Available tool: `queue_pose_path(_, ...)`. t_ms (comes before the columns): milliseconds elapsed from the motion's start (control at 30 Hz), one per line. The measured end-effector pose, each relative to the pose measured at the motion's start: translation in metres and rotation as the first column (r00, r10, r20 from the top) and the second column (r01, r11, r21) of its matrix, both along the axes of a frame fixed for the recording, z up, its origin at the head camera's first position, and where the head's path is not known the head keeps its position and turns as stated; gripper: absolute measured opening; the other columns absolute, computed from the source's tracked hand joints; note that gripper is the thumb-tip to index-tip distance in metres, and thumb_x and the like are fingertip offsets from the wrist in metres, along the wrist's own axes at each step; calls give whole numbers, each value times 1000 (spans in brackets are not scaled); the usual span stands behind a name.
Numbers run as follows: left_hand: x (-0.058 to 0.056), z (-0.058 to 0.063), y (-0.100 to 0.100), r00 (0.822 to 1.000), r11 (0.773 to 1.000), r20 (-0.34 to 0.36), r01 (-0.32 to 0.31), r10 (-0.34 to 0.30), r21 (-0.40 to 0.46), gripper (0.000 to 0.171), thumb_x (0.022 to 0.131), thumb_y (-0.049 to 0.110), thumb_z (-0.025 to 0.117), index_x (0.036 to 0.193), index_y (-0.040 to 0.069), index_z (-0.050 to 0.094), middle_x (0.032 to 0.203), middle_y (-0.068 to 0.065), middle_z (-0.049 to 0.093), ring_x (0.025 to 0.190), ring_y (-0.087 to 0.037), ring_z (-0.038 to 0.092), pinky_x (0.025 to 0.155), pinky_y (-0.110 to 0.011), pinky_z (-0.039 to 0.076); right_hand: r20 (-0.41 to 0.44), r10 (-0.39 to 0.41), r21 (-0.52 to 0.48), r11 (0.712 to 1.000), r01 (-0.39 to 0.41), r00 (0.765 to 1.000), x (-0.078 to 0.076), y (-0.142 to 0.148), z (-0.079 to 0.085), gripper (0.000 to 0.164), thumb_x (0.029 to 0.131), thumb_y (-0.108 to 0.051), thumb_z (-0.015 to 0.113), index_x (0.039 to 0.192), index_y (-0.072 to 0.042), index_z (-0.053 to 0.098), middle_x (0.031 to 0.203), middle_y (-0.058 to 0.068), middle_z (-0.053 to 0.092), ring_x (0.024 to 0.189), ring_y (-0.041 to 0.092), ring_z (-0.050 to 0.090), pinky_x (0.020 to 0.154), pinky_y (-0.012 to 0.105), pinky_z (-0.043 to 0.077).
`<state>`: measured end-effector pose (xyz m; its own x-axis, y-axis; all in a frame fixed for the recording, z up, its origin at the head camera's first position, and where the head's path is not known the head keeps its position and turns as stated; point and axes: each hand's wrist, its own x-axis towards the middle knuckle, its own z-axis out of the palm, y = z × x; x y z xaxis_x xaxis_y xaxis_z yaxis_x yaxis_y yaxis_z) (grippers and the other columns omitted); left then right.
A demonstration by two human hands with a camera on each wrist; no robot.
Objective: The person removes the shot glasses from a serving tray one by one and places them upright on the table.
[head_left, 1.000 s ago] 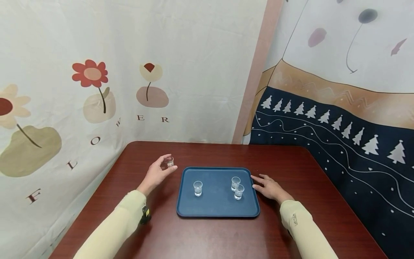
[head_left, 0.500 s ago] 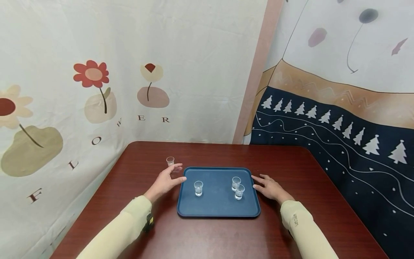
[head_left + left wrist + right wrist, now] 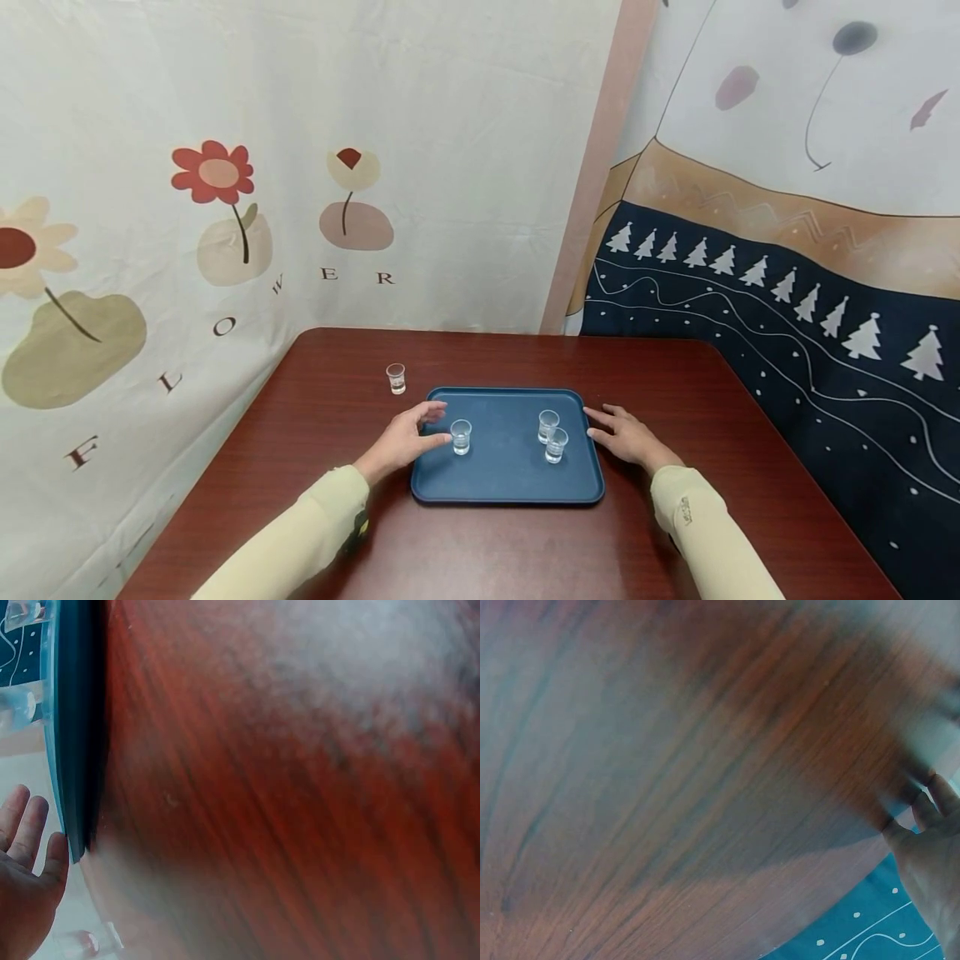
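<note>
In the head view a blue tray [image 3: 502, 483] lies on the table with three small clear shot glasses. My left hand [image 3: 405, 437] reaches over the tray's left edge, thumb and fingers spread beside the left shot glass [image 3: 461, 437]. Its thumb tip is right at that glass. Two more glasses stand close together on the right half, a rear glass [image 3: 548, 423] and a front glass [image 3: 555, 447]. My right hand [image 3: 630, 437] rests beside the tray's right edge, fingertips at the rim. Another shot glass [image 3: 396, 379] stands on the table behind the tray's left corner.
The dark red wooden table [image 3: 510, 542] spreads around the tray. Behind it hangs a pale cloth [image 3: 465, 167] printed with flowers and letters. On the right is a dark blue cloth [image 3: 750, 333] with white trees.
My left hand has let go of the shot glass, leaving it on the table behind the tray, and has moved right and nearer to the left glass on the tray. My right hand has stayed put.
</note>
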<state>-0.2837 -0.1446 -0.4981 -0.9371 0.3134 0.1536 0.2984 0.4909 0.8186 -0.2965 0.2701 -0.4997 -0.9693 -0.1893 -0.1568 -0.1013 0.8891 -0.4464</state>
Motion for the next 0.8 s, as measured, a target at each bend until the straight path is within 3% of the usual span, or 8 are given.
queue_pose_path(267,1,-3,9,1000,1000,-5,22,-22,-17,56,86,22,79,134,2,58,122,-12,66,115,-30,60,97,-50,47,-6,-1,1,1000,1,1000,0,1,0,55,101,-40,55,150,-17,46,153,29,31,137,54,29,105,69,27)
queue_pose_path(567,4,-5,17,999,998,-24,29,-30,-57,36,87,22,78,118,7,69,106,-2,69,102,-23,63,91,-46,50,8,-13,1,1000,13,1000,1,1,-3,56,101,-40,56,151,-18,45,154,28,30,138,53,29,106,68,27)
queue_pose_path(800,5,-4,21,999,999,-13,32,-33,-29,28,88,20,77,113,9,70,100,1,69,95,-18,62,84,-38,52,-3,-8,-6,1000,8,1000,1,1,-3,55,101,-40,55,151,-18,45,153,29,30,137,54,29,106,69,27)
